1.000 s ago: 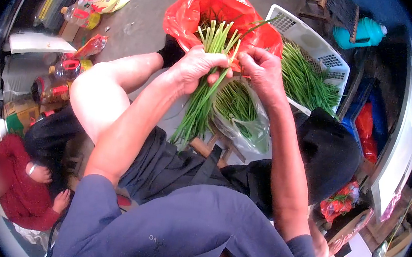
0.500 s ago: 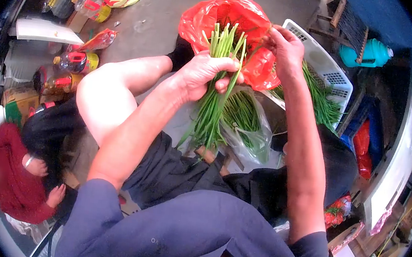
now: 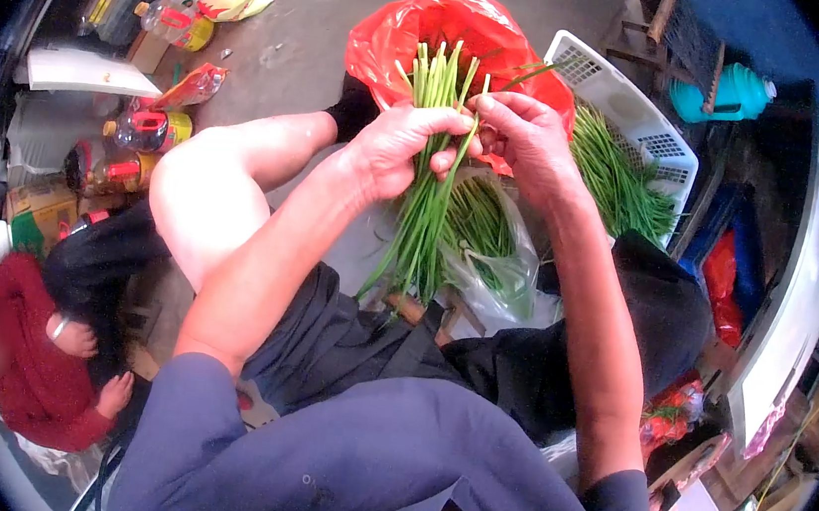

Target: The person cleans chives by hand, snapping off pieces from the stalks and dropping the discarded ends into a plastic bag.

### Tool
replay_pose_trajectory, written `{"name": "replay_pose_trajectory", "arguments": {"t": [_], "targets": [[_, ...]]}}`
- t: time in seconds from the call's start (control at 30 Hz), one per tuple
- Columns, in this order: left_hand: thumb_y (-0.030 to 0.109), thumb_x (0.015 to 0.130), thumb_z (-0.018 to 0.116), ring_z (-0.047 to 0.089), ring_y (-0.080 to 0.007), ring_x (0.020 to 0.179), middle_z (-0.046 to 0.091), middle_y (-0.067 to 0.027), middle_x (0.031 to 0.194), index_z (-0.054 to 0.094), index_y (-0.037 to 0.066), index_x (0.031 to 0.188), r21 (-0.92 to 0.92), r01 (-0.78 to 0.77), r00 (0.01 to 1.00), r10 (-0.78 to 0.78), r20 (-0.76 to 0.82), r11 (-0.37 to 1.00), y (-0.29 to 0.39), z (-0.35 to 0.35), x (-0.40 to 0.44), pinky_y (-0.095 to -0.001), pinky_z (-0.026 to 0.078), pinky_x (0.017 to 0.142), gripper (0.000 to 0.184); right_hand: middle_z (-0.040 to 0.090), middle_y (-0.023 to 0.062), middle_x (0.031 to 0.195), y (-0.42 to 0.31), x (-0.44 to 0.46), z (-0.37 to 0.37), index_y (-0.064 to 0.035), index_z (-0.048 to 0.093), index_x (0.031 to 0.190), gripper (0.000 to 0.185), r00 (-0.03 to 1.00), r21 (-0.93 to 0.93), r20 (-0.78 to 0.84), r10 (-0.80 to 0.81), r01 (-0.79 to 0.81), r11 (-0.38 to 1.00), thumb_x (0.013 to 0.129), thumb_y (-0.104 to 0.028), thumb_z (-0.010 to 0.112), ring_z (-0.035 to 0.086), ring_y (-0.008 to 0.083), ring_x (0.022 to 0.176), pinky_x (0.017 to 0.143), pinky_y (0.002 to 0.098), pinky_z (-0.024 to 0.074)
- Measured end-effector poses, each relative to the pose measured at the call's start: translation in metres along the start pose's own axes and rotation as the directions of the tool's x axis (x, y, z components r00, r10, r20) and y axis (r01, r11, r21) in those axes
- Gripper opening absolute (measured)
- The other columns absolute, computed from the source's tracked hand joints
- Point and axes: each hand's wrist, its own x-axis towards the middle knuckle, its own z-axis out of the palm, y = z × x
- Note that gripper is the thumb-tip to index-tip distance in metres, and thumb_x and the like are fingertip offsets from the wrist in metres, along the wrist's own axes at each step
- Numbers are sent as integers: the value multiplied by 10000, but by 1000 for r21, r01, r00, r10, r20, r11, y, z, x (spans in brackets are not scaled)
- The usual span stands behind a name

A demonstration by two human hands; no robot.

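Note:
A bunch of garlic chives (image 3: 421, 202) is gripped in my left hand (image 3: 403, 145), pale stalk ends up and thin green leaves hanging down. My right hand (image 3: 522, 133) is closed in a pinch beside my left thumb, on a chive stalk at the bunch's right side. A loose green leaf sticks out above the right fingers. Behind both hands an open red plastic bag (image 3: 381, 48) stands with its mouth up. Below them a clear plastic bag (image 3: 523, 282) holds more chives.
A white plastic basket (image 3: 677, 184) with loose chives stands at the right, a teal jug (image 3: 726, 97) behind it. Bottles (image 3: 148, 128) and packages line the left. A person in a red sweater (image 3: 39, 356) sits at the lower left. A wooden chair (image 3: 667, 38) is at the back right.
My right hand has moved left and down from the red bag's rim to the bunch, now pinching beside my left thumb. My left hand still holds the bunch in about the same place.

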Motion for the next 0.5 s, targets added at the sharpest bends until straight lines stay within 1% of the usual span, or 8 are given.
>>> {"name": "replay_pose_trajectory", "arguments": {"t": [0.07,0.13,0.2,0.27,0.3,0.37,0.43,0.5], "targets": [[141,843,630,484,-66,483,649,-48,780,593,62,944,26,-17,1000,17,-12,1000,-3,2,2,-190,387,465,133,617,30,748,3,-1,-4,6,622,964,206,1000,24,-13,5,-4,1000,888,-186,631,570,91,580,553,214,479],[144,836,645,486,-64,486,649,-45,776,605,62,927,52,-36,999,37,-23,998,-5,5,3,-188,382,463,129,619,34,750,6,0,-8,7,621,951,205,999,-2,-14,-36,36,999,895,-189,622,572,87,593,570,212,481],[143,823,667,500,-62,501,651,-41,761,623,55,901,266,-145,985,165,-56,953,-6,7,3,-186,371,456,126,632,39,771,9,1,-10,4,627,940,202,998,-36,-8,-67,67,997,898,-193,615,578,88,596,573,218,479],[137,819,669,508,-64,507,652,-43,753,628,47,901,290,-154,979,186,-85,944,-8,6,6,-186,368,453,128,644,44,792,11,1,-9,1,634,928,201,995,-70,0,-96,95,993,902,-197,608,583,89,600,576,223,477],[130,816,670,515,-66,513,652,-45,744,632,40,901,313,-167,971,211,-114,935,-9,6,7,-186,366,450,130,642,43,791,12,1,-8,8,632,933,208,995,-118,-7,-100,98,988,909,-195,594,583,87,603,578,222,476],[124,817,665,516,-65,512,652,-48,740,631,34,918,303,-158,971,204,-127,940,-9,4,8,-184,364,445,140,639,41,790,13,2,-7,26,626,950,227,994,-211,-8,-112,108,971,925,-189,558,587,84,615,589,223,477],[118,818,659,518,-65,510,653,-51,736,629,28,935,293,-150,970,198,-139,944,-9,4,7,-182,362,440,150,638,41,784,13,2,-6,26,623,961,234,992,-214,-2,-123,120,969,928,-195,552,589,85,616,593,224,479],[107,822,647,508,-62,494,653,-59,737,621,27,952,252,-141,978,174,-117,957,-6,7,6,-178,358,431,154,637,40,778,13,2,-7,25,620,971,240,991,-218,5,-132,130,967,931,-200,547,590,86,617,598,225,481]]}}
